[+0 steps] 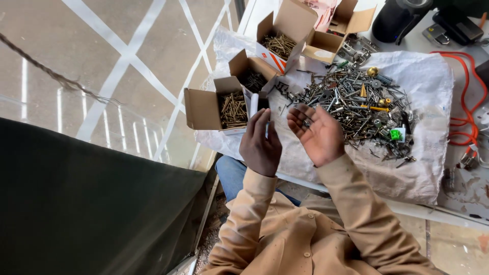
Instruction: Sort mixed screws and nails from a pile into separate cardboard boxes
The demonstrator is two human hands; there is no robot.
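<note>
Sorting fasteners: cardboard box of brass screws [232, 108] at ten o'clock; left hand [261, 144] fingers loosely together, reaching boxward; right hand [318, 133] cupped open, cradling small screws [307, 122]; mixed hardware pile [361, 104] at two o'clock. Next likely needs matching each screw to a box.

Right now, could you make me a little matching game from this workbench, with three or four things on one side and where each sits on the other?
Things:
1. left hand
2. right hand
3. green plastic piece
4. orange cord

Places:
A. far right of the bench, looped
B. palm up, beside the pile of screws
C. at the open box of brass screws
D. at the pile's right edge

Pairs: 1-C, 2-B, 3-D, 4-A
</note>
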